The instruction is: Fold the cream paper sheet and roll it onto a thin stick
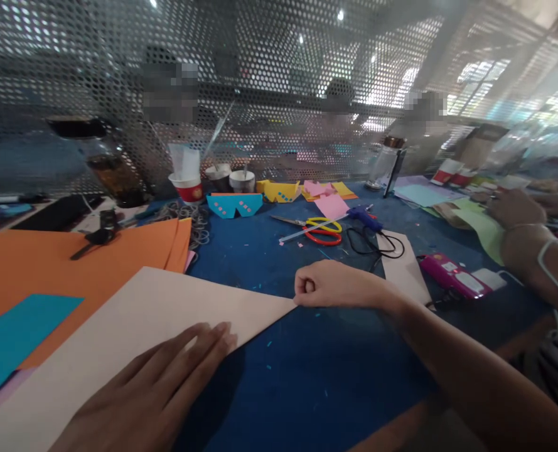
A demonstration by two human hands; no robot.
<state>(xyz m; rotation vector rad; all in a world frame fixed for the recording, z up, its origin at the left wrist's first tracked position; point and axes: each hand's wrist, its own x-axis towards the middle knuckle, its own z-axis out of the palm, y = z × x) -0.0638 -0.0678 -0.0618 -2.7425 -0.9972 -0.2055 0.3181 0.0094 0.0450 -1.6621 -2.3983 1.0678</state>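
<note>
A large cream-coloured sheet of paper [132, 320] lies aslant over the left part of the blue table, narrowing to a point on its right. My left hand [166, 376] rests flat on it near the front edge, fingers stretched out. At the pointed corner, my right hand [335, 284] is closed with curled fingers, pinching the tip. Under the cream sheet are orange sheets [123, 248], with a teal paper piece [29, 323] to the left. Beyond my right hand lie scissors [323, 231] with red and yellow handles, and a blue glue gun [364, 218] with a black cord.
At the back stand blue paper glasses [235, 205], a yellow pair [279, 191], paper cups [187, 187] and a bottle [107, 169]. A purple device [455, 276] lies right. Beside it, a co-worker's hand [518, 210] touches green paper [479, 227]. A perforated screen [269, 75] rises behind.
</note>
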